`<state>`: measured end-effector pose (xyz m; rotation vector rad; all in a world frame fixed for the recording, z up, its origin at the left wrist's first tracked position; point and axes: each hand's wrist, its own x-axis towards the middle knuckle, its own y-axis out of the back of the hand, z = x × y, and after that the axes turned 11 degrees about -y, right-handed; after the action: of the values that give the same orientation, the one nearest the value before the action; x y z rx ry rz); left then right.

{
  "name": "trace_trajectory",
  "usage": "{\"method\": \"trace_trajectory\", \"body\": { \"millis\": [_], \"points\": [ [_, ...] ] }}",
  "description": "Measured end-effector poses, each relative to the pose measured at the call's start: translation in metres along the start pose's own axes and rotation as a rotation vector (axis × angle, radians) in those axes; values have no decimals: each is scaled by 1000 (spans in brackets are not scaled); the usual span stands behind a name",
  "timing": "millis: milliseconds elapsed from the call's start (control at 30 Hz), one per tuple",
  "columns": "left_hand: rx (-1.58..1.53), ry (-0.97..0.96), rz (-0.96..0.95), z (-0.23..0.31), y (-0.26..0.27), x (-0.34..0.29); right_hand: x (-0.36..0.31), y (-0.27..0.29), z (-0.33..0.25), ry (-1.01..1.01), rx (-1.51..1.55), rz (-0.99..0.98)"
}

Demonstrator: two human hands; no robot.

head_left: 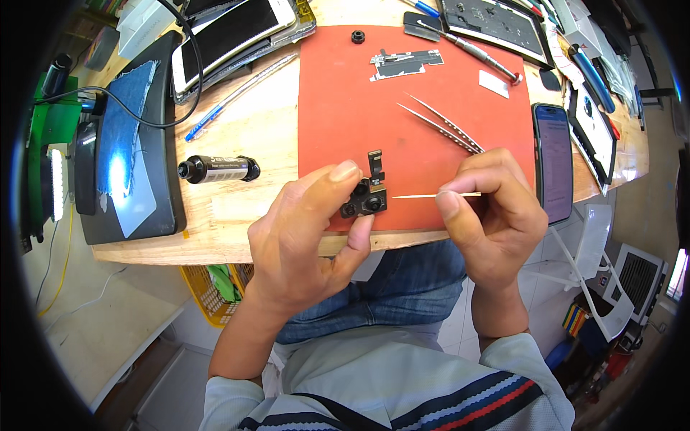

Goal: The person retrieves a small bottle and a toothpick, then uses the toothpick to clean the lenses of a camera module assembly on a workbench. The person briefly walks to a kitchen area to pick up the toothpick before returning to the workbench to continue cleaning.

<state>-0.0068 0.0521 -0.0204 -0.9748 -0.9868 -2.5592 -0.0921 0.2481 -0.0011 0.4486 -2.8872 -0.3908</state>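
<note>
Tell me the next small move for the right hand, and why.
Probably ease the thin pale stick slightly leftward to the black camera module: the right hand pinches the stick with its tip pointing at the module, seemingly just short of it, and the left hand holds the module between its fingertips.

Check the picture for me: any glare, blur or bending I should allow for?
Head view: a harsh white-blue glare washes out part of the blue cloth; head view: fisheye bending bows the front edge of the wooden table, with black corners; head view: the left hand, right hand and black camera module look reasonably sharp, without obvious motion blur.
</note>
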Motion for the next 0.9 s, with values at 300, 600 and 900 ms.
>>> {"method": "trace_trajectory", "body": {
  "millis": [300, 600, 900],
  "points": [
    [38, 68, -37, 2, -3, -3, 2, -4, 1, 40, -27, -25],
    [18, 3, 1, -1, -5, -3, 5, -5, -3, 17, -25, -67],
    [22, -25, 9, -3, -6, -4, 4, -7, -3, 6, -23, -70]
  ]
}}
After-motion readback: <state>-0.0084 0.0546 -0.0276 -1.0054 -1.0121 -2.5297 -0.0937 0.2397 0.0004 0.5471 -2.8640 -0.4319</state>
